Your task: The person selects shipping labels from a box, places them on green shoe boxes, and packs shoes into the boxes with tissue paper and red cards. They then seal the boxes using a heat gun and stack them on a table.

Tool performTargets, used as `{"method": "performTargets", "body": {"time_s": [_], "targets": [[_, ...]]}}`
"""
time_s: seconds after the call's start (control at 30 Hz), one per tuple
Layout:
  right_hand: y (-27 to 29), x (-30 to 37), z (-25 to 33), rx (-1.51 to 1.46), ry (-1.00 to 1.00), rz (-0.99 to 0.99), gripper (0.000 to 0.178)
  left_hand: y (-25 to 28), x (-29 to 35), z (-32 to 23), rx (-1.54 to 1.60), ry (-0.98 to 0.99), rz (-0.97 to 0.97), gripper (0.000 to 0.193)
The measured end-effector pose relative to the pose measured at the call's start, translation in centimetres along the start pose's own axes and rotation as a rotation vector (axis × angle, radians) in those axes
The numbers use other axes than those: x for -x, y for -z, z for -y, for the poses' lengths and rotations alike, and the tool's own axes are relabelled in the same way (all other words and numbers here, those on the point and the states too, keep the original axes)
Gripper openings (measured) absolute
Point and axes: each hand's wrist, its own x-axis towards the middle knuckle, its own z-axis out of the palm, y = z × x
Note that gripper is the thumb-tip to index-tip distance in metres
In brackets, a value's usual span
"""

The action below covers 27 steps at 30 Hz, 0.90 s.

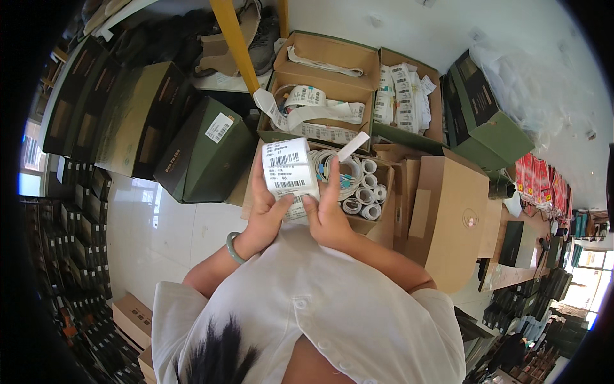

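Both thumbs press the face of a roll of white barcode labels (291, 174), the left hand (265, 214) cupping it from below and the right hand (329, 214) apparently pinching a peeled label (353, 146). It is held just above a cardboard box of spent cores (364, 192). A hard tug could tear that label, or the roll might slip into the box.

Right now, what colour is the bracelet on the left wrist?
Pale green, seen in the head view: bracelet.

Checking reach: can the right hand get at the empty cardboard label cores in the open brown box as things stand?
Probably yes. The right hand sits just beside the white-rimmed cardboard label cores in the open brown cardboard box, nothing between, but it helps hold the white barcode label roll.
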Motion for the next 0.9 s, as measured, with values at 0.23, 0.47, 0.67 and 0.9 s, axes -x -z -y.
{"method": "performTargets", "body": {"time_s": [0.23,0.47,0.67,0.9], "targets": [[-1.1,-0.5,0.0,0.270,0.048,0.054,0.083,-1.3,-0.3,-0.4,-0.047,-0.009,-0.227,0.089],[-1.8,-0.5,-0.7,0.203,0.016,0.198,0.088,-0.3,0.8,-1.2,0.023,0.038,-0.298,0.082],[-2.2,-0.5,-0.7,0.056,0.046,0.332,0.089,1.1,2.9,-1.5,0.329,0.342,-0.067,0.065],[0.3,-0.2,-1.0,-0.035,0.034,0.038,0.092,2.8,3.6,-1.1,0.305,0.244,-0.233,0.060]]}}
